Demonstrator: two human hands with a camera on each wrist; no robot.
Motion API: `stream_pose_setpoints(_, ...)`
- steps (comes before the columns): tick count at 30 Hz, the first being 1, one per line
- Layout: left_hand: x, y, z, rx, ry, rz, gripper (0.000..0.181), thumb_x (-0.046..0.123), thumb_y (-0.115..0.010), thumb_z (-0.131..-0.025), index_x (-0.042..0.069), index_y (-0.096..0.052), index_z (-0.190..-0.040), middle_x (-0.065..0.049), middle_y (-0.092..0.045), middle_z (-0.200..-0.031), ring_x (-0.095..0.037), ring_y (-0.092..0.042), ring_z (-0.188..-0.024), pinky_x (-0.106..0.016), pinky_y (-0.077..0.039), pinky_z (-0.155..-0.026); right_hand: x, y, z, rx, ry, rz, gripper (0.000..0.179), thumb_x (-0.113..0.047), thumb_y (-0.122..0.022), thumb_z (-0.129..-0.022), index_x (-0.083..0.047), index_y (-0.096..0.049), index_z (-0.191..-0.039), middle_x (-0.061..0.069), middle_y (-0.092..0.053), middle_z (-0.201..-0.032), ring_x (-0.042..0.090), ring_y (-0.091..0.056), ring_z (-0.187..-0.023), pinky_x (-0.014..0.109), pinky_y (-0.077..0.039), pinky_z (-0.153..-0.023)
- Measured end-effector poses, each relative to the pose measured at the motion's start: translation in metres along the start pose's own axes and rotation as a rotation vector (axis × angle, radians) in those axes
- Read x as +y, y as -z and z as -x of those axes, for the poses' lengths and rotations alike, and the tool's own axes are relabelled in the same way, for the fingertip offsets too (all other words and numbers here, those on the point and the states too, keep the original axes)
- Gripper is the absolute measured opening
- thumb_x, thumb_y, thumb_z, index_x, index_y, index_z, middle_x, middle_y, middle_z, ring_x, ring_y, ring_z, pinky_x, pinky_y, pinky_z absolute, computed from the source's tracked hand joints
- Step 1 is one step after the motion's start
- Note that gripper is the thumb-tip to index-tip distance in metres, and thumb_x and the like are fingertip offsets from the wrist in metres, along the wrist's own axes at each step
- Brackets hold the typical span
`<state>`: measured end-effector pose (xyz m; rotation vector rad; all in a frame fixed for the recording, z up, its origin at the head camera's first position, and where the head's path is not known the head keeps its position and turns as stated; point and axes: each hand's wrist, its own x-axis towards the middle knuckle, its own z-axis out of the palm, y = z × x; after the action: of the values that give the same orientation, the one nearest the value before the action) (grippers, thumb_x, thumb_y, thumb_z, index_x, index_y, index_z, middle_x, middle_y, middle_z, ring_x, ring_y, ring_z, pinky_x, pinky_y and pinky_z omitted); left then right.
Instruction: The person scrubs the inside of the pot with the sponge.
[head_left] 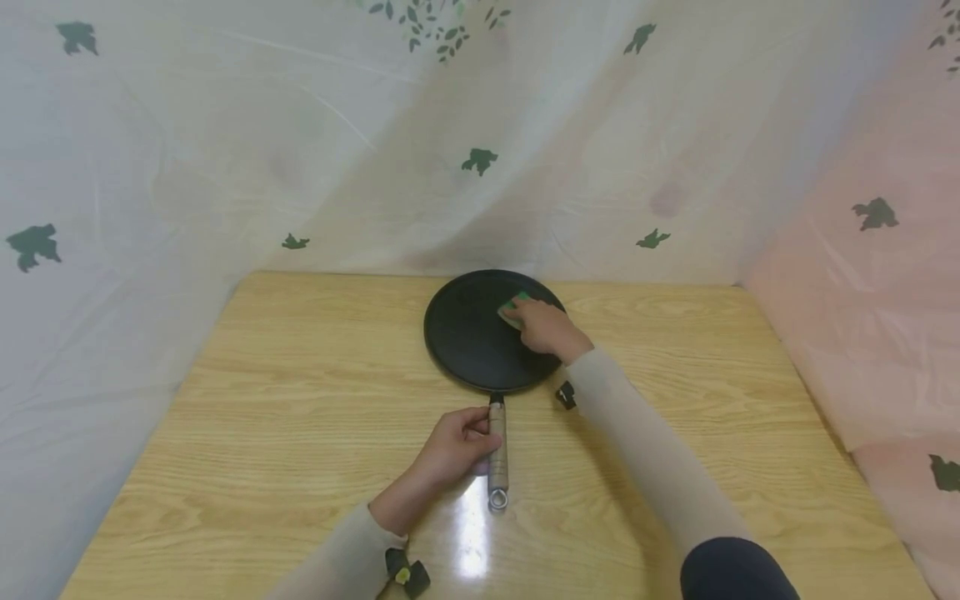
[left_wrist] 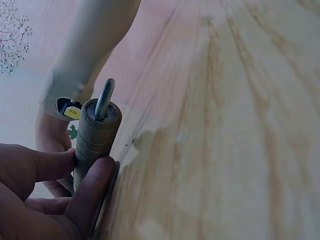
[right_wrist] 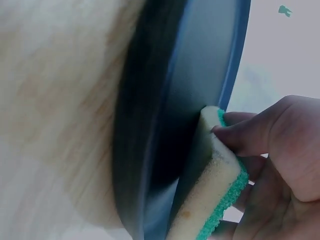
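Observation:
A round, shallow black frying pan (head_left: pixel 480 342) lies on the wooden table, its handle (head_left: pixel 498 454) pointing toward me. My left hand (head_left: pixel 453 446) pinches that handle between thumb and fingers. In the left wrist view, the handle (left_wrist: pixel 95 137) looks brown and ends in a metal ring. My right hand (head_left: pixel 547 325) holds a sponge (head_left: pixel 513 310) over the right part of the pan. Up close in the right wrist view, the sponge (right_wrist: pixel 210 175) has a pale yellow body and a green scouring side. Its pale side faces the pan's inner surface (right_wrist: pixel 205 65) and seems to touch it.
The light wooden table (head_left: pixel 315 375) extends to both sides of the pan. Behind it hangs a pale curtain (head_left: pixel 225 150) with green leaf and bird prints, and a pinkish sheet (head_left: pixel 862 317) hangs at the right. Dark straps with small devices sit at both sleeves.

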<state>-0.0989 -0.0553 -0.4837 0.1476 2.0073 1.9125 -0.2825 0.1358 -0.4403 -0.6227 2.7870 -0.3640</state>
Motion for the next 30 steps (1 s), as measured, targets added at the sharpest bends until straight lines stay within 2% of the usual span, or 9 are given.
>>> stream_pose_setpoints(11,0.003,0.000,0.002,-0.006,0.009,0.005,0.053,-0.004,-0.067,-0.097,-0.019,-0.048,-0.144,-0.021,-0.066,-0.109,-0.015,-0.067,-0.082,-0.039,-0.068,-0.071,-0.001,-0.005,0.027,0.007,-0.010,0.054,0.057,0.003,-0.051,-0.101,-0.013,-0.053,-0.155,0.019,-0.037,-0.167,0.040,-0.035,-0.152,0.058,-0.042,-0.120)
stream_pose_setpoints(16,0.003,0.001,0.002,-0.010,0.013,0.007,0.053,-0.003,-0.067,-0.098,-0.019,-0.047,-0.145,-0.022,-0.066,-0.111,-0.015,-0.067,-0.083,-0.040,-0.068,-0.072,-0.006,-0.009,0.041,-0.007,0.000,0.058,0.059,0.005,-0.052,-0.099,-0.013,-0.052,-0.156,0.020,-0.035,-0.167,0.040,-0.032,-0.154,0.054,-0.058,-0.103)
stream_pose_setpoints(24,0.002,0.001,0.001,-0.009,0.008,-0.002,0.053,-0.004,-0.067,-0.098,-0.019,-0.048,-0.144,-0.022,-0.067,-0.110,-0.015,-0.067,-0.082,-0.039,-0.068,-0.073,-0.016,-0.019,0.056,0.001,0.015,0.048,0.060,0.007,-0.055,-0.098,-0.011,-0.051,-0.156,0.019,-0.034,-0.167,0.038,-0.029,-0.155,0.044,-0.064,-0.084)
stream_pose_setpoints(26,0.001,0.001,0.001,-0.010,0.011,0.003,0.053,-0.004,-0.067,-0.098,-0.019,-0.048,-0.144,-0.022,-0.067,-0.110,-0.015,-0.067,-0.082,-0.038,-0.068,-0.073,-0.019,-0.022,0.059,0.008,0.019,0.052,0.060,0.007,-0.055,-0.098,-0.010,-0.051,-0.156,0.020,-0.035,-0.166,0.039,-0.030,-0.155,0.047,-0.064,-0.088)
stream_pose_setpoints(27,0.001,0.001,0.001,-0.009,0.012,0.005,0.053,-0.004,-0.067,-0.098,-0.019,-0.048,-0.144,-0.021,-0.067,-0.110,-0.015,-0.067,-0.082,-0.038,-0.068,-0.072,-0.020,-0.023,0.061,0.010,0.021,0.053,0.060,0.007,-0.054,-0.099,-0.010,-0.051,-0.156,0.020,-0.035,-0.166,0.039,-0.030,-0.155,0.053,-0.062,-0.096)
stream_pose_setpoints(30,0.001,0.001,0.001,-0.009,0.012,0.012,0.053,-0.004,-0.067,-0.097,-0.019,-0.048,-0.144,-0.022,-0.067,-0.109,-0.015,-0.067,-0.082,-0.038,-0.068,-0.071,-0.027,-0.025,0.065,0.018,0.030,0.057,0.058,0.007,-0.053,-0.099,-0.009,-0.053,-0.155,0.021,-0.037,-0.165,0.041,-0.032,-0.154,0.068,-0.050,-0.109)
